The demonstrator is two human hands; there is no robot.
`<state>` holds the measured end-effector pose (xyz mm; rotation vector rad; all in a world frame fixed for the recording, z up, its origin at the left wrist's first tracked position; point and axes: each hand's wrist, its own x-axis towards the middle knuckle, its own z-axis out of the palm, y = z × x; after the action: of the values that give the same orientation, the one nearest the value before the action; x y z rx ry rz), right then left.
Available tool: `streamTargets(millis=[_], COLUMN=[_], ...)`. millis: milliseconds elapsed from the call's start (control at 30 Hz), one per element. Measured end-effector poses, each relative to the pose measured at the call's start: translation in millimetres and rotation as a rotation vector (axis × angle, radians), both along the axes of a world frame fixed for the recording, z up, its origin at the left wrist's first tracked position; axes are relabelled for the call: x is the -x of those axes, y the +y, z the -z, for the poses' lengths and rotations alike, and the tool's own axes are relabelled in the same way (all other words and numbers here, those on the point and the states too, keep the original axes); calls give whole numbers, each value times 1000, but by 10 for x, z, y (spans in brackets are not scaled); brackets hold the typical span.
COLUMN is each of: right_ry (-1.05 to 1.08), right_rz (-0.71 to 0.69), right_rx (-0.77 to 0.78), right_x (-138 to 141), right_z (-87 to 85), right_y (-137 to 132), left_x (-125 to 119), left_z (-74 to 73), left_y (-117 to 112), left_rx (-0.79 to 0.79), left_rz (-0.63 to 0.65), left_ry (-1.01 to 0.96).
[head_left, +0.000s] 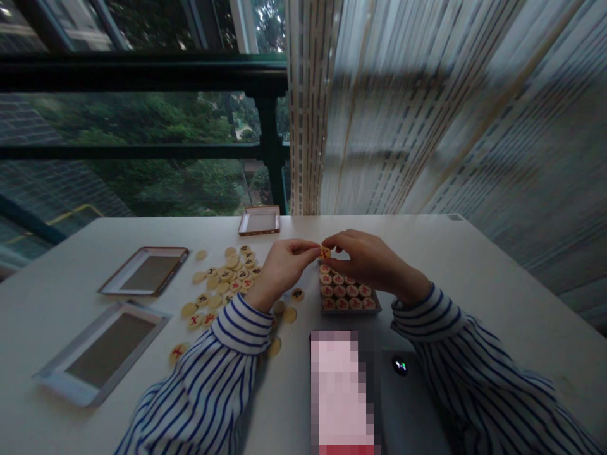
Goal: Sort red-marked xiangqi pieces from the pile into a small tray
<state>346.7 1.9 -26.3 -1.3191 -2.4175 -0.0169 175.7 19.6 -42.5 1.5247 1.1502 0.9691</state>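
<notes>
A round Chinese chess piece with a red character is held up between my two hands, its face towards me. My left hand pinches it from the left with thumb and fingertips. From the other side, the thumb and index finger of my right hand close on it. Just below is a shallow box with rows of red-marked pieces lying face up; my right hand hides its far right part. Left of my left hand, loose pieces lie scattered, some with black or red characters, some blank side up.
On the left of the white table lie a brown-rimmed tray or lid and a pale one. A smaller tray sits at the far edge. A blurred-out object and a dark grey item are nearest me.
</notes>
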Motion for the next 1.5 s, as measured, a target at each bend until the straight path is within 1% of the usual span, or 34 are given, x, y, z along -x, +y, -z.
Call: streamTargets(millis=[133, 333, 567, 733, 1033, 1267, 1500], right_ry=[-101, -218, -296, -347, -413, -486, -543], right_rz=[-5, 30, 99, 124, 136, 160, 211], right_rx=[-17, -7, 22, 75, 151, 179, 244], right_x=[8, -20, -108, -200, -274, -278, -255], right_z=[-10, -32, -36, -33, 59, 141, 177], right_y=[-4, -4, 28, 49, 97, 122, 135], left_x=[-2, 9, 43, 56, 65, 79, 81], left_z=[21, 47, 133, 142, 115, 110, 104], left_y=[3, 19, 54, 56, 39, 32, 34], left_rx=[-7, -66, -214, -257, -292, -307, -305], left_rz=[7, 18, 33, 27, 21, 29, 34], left_ry=[36, 118, 292, 381, 455, 482, 535])
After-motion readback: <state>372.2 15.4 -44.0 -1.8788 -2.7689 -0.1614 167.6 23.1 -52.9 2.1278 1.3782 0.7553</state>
